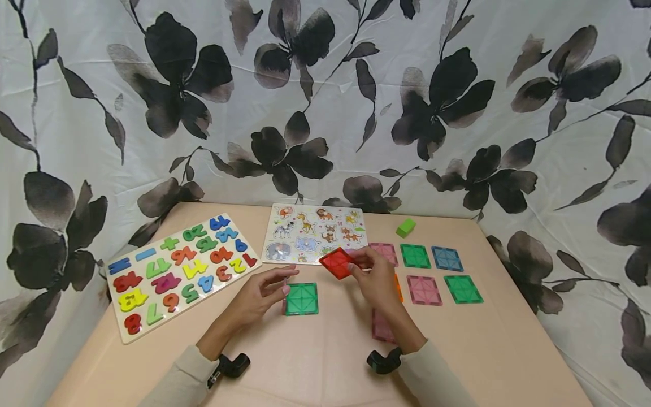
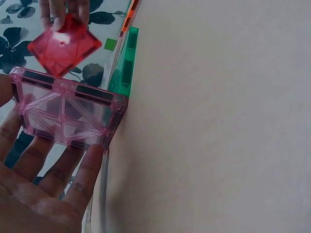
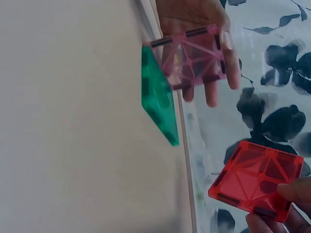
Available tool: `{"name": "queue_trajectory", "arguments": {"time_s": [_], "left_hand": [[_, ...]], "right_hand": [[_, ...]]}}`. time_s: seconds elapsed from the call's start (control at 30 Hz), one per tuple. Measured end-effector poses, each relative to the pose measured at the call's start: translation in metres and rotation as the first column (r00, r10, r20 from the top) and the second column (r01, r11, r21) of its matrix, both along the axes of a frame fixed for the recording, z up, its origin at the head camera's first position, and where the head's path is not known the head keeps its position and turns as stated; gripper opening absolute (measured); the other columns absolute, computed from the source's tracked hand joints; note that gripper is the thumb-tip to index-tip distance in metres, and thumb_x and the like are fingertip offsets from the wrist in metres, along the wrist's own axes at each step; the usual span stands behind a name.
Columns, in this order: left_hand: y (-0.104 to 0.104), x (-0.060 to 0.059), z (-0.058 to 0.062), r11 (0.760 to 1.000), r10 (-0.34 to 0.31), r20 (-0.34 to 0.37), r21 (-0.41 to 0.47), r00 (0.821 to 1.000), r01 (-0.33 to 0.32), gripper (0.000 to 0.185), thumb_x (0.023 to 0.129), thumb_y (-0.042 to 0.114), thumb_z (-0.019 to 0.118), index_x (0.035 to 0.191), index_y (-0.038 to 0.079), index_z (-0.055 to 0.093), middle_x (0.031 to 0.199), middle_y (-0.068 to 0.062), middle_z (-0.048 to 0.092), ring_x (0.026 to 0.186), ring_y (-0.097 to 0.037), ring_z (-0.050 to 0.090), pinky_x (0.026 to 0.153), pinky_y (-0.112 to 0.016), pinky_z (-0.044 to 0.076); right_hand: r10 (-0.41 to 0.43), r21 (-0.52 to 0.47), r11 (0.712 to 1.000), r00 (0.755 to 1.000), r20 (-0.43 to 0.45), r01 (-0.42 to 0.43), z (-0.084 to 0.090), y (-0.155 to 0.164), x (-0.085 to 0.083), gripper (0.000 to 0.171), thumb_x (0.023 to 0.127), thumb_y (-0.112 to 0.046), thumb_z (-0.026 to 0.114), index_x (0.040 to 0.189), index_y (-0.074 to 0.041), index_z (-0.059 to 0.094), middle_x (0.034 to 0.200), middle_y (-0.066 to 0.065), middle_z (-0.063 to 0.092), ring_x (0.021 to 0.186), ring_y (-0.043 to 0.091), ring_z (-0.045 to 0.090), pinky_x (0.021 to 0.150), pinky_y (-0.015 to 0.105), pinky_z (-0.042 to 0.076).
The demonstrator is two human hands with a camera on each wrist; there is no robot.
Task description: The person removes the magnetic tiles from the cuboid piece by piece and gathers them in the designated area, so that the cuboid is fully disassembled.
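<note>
My left hand (image 1: 256, 297) holds a pink see-through magnetic tile (image 2: 62, 111) upright, its thumb at one side edge and its fingers spread behind. Along its bottom edge, the pink tile meets the left side of a green magnetic tile (image 1: 302, 299) that lies flat on the table. In my right hand (image 1: 375, 277), a red magnetic tile (image 1: 335, 263) is pinched by one corner between thumb and fingers. It is raised and tilted, to the right of the green tile and farther back, overlapping the animal board in the head view.
A number puzzle board (image 1: 175, 277) lies at the left, an animal puzzle board (image 1: 269, 234) at the back. Loose pink (image 1: 425, 290), green (image 1: 415, 256), blue (image 1: 447, 259) and orange tiles (image 1: 399, 288) lie at the right, partly behind my right arm. Behind them sits a green block (image 1: 406, 228).
</note>
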State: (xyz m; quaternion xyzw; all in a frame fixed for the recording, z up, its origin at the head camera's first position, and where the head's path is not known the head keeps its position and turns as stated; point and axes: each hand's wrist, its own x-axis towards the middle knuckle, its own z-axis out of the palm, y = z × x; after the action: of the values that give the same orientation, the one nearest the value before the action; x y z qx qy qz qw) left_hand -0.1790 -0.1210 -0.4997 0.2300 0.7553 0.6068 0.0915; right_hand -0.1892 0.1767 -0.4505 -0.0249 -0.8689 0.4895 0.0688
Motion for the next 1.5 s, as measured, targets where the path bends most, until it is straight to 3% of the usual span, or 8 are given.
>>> {"name": "queue_trajectory", "arguments": {"time_s": [0.4, 0.63, 0.83, 1.03, 1.23, 1.5], "left_hand": [[-0.001, 0.0, -0.002, 1.0, -0.009, -0.006, 0.016, 1.0, 0.009, 0.042, 0.107, 0.016, 0.063, 0.148, 0.003, 0.059, 0.163, -0.022, 0.047, 0.148, -0.044, 0.051, 0.12, -0.047, 0.046], [0.0, -0.001, -0.003, 1.0, -0.016, -0.003, 0.026, 1.0, 0.016, 0.043, 0.107, 0.015, 0.063, 0.148, 0.003, 0.059, 0.164, -0.022, 0.047, 0.148, -0.044, 0.05, 0.12, -0.046, 0.045], [-0.001, -0.001, -0.003, 1.0, -0.009, 0.003, 0.024, 1.0, 0.009, 0.043, 0.107, 0.016, 0.064, 0.148, 0.003, 0.059, 0.164, -0.022, 0.047, 0.148, -0.045, 0.051, 0.12, -0.045, 0.046], [-0.001, -0.001, -0.002, 1.0, -0.008, -0.003, 0.024, 1.0, 0.008, 0.041, 0.107, 0.016, 0.064, 0.147, 0.005, 0.06, 0.163, -0.022, 0.047, 0.147, -0.045, 0.051, 0.12, -0.046, 0.046], [-0.001, -0.001, -0.001, 1.0, -0.004, -0.016, 0.019, 1.0, 0.004, 0.041, 0.107, 0.016, 0.064, 0.147, 0.005, 0.061, 0.162, -0.023, 0.049, 0.147, -0.046, 0.051, 0.119, -0.049, 0.045], [-0.001, -0.002, -0.003, 1.0, -0.012, -0.025, 0.025, 1.0, 0.013, 0.042, 0.107, 0.015, 0.064, 0.147, 0.001, 0.06, 0.161, -0.023, 0.049, 0.146, -0.047, 0.052, 0.119, -0.05, 0.046]], "right_hand": [[-0.097, 0.001, 0.995, 0.993, 0.072, 0.097, 0.0, 0.065, 0.029, 0.03, 0.101, -0.011, 0.074, 0.13, -0.015, 0.068, 0.122, 0.009, 0.072, 0.11, 0.026, 0.068, 0.084, 0.019, 0.063], [-0.156, 0.049, 0.987, 0.983, 0.1, 0.152, -0.002, 0.1, 0.052, 0.035, 0.102, -0.012, 0.072, 0.135, -0.013, 0.064, 0.124, 0.011, 0.071, 0.11, 0.025, 0.067, 0.083, 0.008, 0.055], [-0.197, 0.035, 0.98, 0.972, 0.131, 0.194, -0.005, 0.127, 0.072, 0.041, 0.101, -0.01, 0.073, 0.14, -0.013, 0.063, 0.126, 0.014, 0.069, 0.106, 0.022, 0.068, 0.08, 0.012, 0.059], [-0.266, 0.021, 0.963, 0.943, 0.2, 0.268, -0.01, 0.146, 0.087, 0.045, 0.1, -0.006, 0.073, 0.143, -0.012, 0.061, 0.127, 0.017, 0.069, 0.094, 0.011, 0.069, 0.078, 0.018, 0.063], [-0.275, -0.006, 0.958, 0.926, 0.258, 0.286, -0.016, 0.159, 0.099, 0.049, 0.1, -0.005, 0.072, 0.146, -0.006, 0.056, 0.124, 0.022, 0.068, 0.088, 0.012, 0.07, 0.077, 0.024, 0.066], [-0.297, -0.008, 0.949, 0.905, 0.304, 0.314, -0.025, 0.169, 0.108, 0.051, 0.1, -0.006, 0.072, 0.148, -0.005, 0.054, 0.113, 0.017, 0.069, 0.085, 0.014, 0.073, 0.077, 0.027, 0.067]]}}
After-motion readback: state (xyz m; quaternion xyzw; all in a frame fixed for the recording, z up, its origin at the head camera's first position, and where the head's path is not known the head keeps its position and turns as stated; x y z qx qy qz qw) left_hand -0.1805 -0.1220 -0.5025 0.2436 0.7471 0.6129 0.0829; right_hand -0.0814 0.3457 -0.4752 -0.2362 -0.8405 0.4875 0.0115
